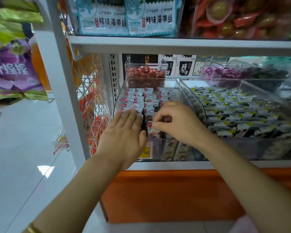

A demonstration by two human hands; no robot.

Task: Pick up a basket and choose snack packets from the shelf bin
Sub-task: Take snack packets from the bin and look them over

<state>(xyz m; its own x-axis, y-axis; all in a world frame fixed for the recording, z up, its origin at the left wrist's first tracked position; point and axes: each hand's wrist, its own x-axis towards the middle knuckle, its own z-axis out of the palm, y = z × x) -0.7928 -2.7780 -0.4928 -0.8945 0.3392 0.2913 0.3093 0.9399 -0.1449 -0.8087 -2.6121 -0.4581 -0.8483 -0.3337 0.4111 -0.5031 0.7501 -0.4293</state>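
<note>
Observed: right hand (176, 121) pinches one snack packet (151, 128) at the front of the clear shelf bin (197, 105); left hand (124, 130) lies flat, fingers straight, on neighbouring packets (134, 100). No basket in view. Risk: the fingertip pinch may slip, dropping the packet.

a glossy white tiled floor (23, 148) fills the left side of the frame, with a bright patch of reflected light (45, 170) at lower left. a white metal shelving unit (57, 81) rises through the centre, and its white shelf board (175, 45) runs across the upper part. a white wire mesh panel (89, 91) closes its left side. a slotted upright strip (114, 76) stands at the back, and an orange base panel (166, 199) sits at lower centre.
</note>
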